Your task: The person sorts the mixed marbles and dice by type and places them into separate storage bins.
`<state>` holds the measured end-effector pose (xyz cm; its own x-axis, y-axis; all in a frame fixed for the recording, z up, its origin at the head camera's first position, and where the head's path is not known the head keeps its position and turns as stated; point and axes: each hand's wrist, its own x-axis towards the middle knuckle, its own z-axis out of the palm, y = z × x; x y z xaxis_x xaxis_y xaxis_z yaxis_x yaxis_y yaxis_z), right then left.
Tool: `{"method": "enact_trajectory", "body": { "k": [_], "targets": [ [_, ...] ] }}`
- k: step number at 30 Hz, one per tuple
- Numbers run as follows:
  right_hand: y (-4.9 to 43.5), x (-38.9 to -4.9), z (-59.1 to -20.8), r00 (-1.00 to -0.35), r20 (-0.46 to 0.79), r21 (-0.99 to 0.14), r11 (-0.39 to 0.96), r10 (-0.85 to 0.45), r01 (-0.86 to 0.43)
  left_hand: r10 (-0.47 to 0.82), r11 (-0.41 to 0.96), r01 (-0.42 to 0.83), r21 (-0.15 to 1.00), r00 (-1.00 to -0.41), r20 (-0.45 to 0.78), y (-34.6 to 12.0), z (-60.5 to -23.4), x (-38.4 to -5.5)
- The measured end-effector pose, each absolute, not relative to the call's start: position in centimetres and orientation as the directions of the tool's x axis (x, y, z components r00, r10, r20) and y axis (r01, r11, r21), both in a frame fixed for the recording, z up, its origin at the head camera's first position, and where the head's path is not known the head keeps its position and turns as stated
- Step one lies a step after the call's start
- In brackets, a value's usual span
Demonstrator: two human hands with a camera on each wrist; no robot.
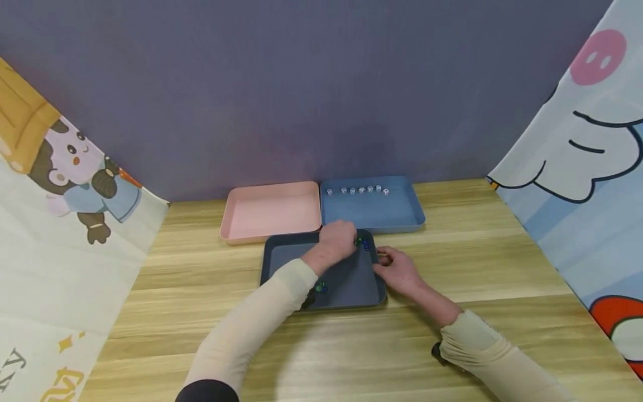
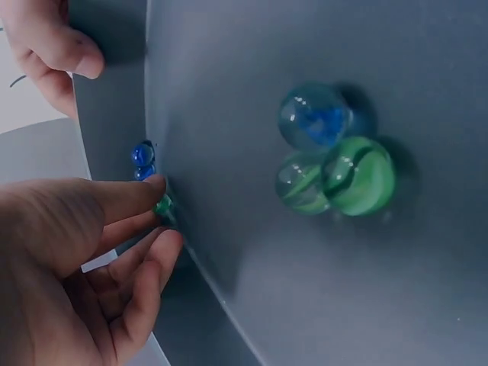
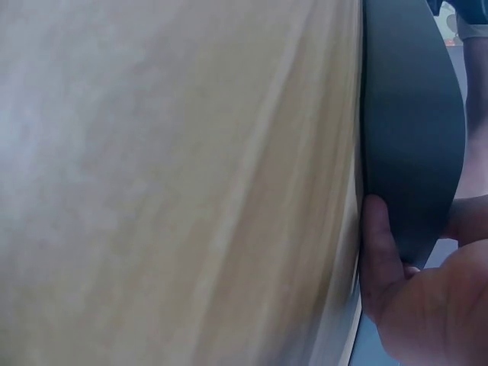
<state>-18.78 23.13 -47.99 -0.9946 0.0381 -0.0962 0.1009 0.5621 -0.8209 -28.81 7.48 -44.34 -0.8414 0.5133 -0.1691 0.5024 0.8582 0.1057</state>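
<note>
My left hand (image 1: 339,239) reaches over the dark grey tray (image 1: 351,287) to its far right corner. In the left wrist view its thumb and fingertips pinch a green marble (image 2: 164,204) by the tray wall. Two blue marbles (image 2: 142,156) sit just beyond those fingertips. A loose cluster of one blue marble (image 2: 313,116) and two green marbles (image 2: 358,177) lies on the tray floor, nearer the front. My right hand (image 1: 399,273) holds the tray's right side, a finger along the outer wall (image 3: 412,130) and the thumb at the rim.
Behind the dark tray stand a pink tray (image 1: 271,215) on the left and a blue tray (image 1: 372,215) on the right. Several small white dice (image 1: 361,190) lie in a row in the blue tray. A wooden table (image 1: 452,240) carries everything, with a grey-purple wall (image 1: 301,100) behind it.
</note>
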Motion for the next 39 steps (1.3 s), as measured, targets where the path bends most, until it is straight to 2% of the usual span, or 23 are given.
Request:
{"method": "enact_trajectory", "body": {
  "k": [6,11,15,22,29,34,39],
  "targets": [
    [23.0,-18.7,-47.8,-0.995,-0.090,-0.824,0.557,0.043,0.099,0.532,0.846,0.529,0.069,-0.830,-0.168,7.9,-44.1,-28.6],
    [22.9,-18.7,-47.7,-0.993,-0.106,-0.824,0.556,0.044,0.112,0.533,0.845,0.528,0.083,-0.824,-0.191,7.9,-44.0,-28.7],
    [22.8,-18.9,-47.8,-0.990,-0.128,-0.820,0.557,0.051,0.135,0.553,0.833,0.540,0.120,-0.820,-0.150,7.6,-43.5,-28.9],
    [23.1,-19.0,-47.7,-0.986,-0.160,-0.809,0.565,0.052,0.161,0.582,0.782,0.549,0.295,-0.813,-0.030,6.1,-42.3,-29.2],
    [23.2,-18.9,-47.8,-0.988,-0.149,-0.809,0.569,0.047,0.149,0.558,0.712,0.542,0.446,-0.822,0.109,3.8,-41.2,-30.0],
    [23.2,-18.6,-48.1,-0.987,-0.157,-0.813,0.561,0.043,0.154,0.533,0.624,0.495,0.605,-0.836,0.134,1.8,-40.9,-30.2],
    [23.3,-18.7,-48.0,-0.992,-0.122,-0.815,0.567,0.035,0.120,0.487,0.553,0.477,0.684,-0.850,0.200,-0.5,-40.8,-30.9]
  ]
}}
